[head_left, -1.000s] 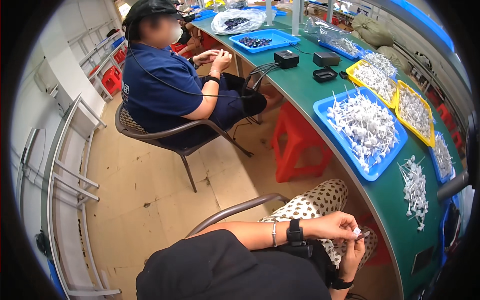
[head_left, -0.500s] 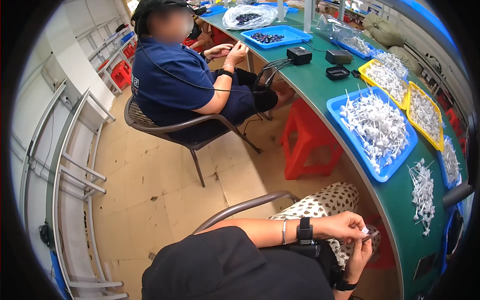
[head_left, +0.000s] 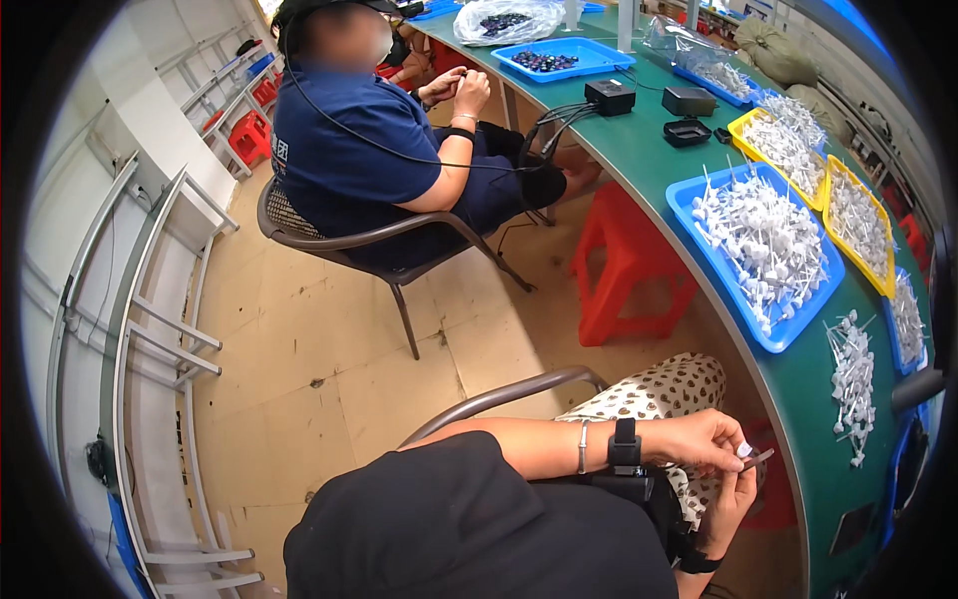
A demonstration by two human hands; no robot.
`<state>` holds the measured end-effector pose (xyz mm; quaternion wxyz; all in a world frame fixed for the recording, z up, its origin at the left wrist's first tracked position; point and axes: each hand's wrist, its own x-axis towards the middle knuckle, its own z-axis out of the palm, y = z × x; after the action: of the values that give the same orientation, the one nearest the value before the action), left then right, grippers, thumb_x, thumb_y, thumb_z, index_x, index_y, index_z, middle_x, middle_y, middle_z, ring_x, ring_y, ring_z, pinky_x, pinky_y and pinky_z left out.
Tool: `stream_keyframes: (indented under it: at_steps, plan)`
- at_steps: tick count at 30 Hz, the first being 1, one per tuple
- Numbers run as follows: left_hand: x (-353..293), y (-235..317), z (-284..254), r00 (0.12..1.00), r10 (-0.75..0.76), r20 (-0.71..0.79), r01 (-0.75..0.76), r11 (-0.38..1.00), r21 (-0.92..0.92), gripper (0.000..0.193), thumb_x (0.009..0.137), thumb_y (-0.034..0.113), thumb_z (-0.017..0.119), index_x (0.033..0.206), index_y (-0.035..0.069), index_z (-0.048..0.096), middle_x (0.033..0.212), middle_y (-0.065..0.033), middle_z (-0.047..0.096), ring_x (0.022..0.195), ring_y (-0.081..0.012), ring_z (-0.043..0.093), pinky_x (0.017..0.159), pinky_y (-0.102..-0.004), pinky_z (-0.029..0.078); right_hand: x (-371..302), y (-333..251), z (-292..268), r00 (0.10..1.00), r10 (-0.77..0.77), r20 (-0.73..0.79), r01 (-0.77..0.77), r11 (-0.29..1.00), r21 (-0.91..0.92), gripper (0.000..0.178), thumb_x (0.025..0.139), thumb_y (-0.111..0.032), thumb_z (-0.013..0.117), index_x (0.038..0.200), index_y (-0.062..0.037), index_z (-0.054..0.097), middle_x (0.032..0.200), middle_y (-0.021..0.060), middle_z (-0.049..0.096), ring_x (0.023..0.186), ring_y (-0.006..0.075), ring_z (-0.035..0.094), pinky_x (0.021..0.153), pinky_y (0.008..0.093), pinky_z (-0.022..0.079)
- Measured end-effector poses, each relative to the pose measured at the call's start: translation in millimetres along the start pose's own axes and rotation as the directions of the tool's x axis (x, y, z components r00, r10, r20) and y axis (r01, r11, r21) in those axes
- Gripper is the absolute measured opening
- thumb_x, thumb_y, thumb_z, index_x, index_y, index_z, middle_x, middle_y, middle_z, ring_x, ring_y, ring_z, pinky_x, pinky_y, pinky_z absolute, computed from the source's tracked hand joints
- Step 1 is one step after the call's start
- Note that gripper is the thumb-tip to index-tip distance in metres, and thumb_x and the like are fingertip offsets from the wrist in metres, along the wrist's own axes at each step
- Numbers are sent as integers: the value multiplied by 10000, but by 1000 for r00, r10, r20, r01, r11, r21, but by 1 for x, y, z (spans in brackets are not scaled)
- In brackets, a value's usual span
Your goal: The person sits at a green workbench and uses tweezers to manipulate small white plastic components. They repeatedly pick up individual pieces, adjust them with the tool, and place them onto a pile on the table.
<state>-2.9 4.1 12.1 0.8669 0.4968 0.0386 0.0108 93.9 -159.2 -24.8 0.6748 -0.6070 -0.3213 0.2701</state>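
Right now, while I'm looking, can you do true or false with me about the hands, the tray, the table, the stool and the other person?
1. The left hand and the right hand are together at a small white piece. True.
2. The big blue tray is full of black beads. False: it holds a heap of white sticks.
3. A loose pile of white sticks lies on the green table, outside the trays. True.
4. The stool by the table edge is yellow. False: it is red.
5. The other person is standing up. False: that person sits in a chair.
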Motion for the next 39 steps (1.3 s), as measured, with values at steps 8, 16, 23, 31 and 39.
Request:
stream_keyframes:
  at_steps: [8, 16, 23, 31, 39]
  plan:
    - [4, -2, 0, 992, 126, -1, -126, 989, 81, 217, 914, 162, 728, 1063, 14, 670, 848, 14, 643, 752, -42, 587, 657, -218, 486, 3, -1, -3, 1000, -9, 14, 9, 1000, -25, 209, 1047, -129, 510, 1168, 30, 571, 1065, 59, 634, 970, 119, 593, 871, 264, 473]
    - [-5, 7, -1, 930, 361, -73, -289, 839, 462, 168, 906, 129, 728, 1046, 36, 727, 887, -16, 615, 740, -85, 539, 644, -267, 447, 4, 0, 5, 998, -52, 39, 55, 996, -75, 212, 1031, -61, 516, 1203, 29, 601, 1197, 87, 630, 1083, 156, 600, 935, 300, 491]
    - [-2, 6, 4, 909, 406, -95, -280, 763, 583, 136, 878, 102, 762, 999, 48, 732, 878, -7, 609, 694, -59, 524, 602, -231, 422, 7, -20, 14, 996, -71, -56, 75, 995, 72, 284, 1053, -194, 515, 1237, 5, 598, 1261, 112, 632, 1128, 173, 594, 979, 317, 474]
    - [11, 27, 7, 897, 441, -4, -351, 720, 599, 101, 899, 69, 724, 971, -1, 715, 999, -61, 642, 846, -107, 604, 691, -237, 498, 14, -21, 0, 965, -186, -187, 182, 983, -39, 302, 1078, -217, 440, 1107, 5, 643, 1102, 60, 631, 987, 148, 569, 928, 288, 435]
    - [20, 39, 9, 823, 567, 17, -406, 569, 715, 124, 866, 30, 745, 983, 6, 712, 914, -41, 642, 764, -89, 579, 672, -230, 468, 16, -29, -8, 943, -102, -318, 135, 987, 85, 422, 1086, -340, 404, 1158, -6, 652, 924, 1, 524, 822, 99, 459, 782, 261, 404]
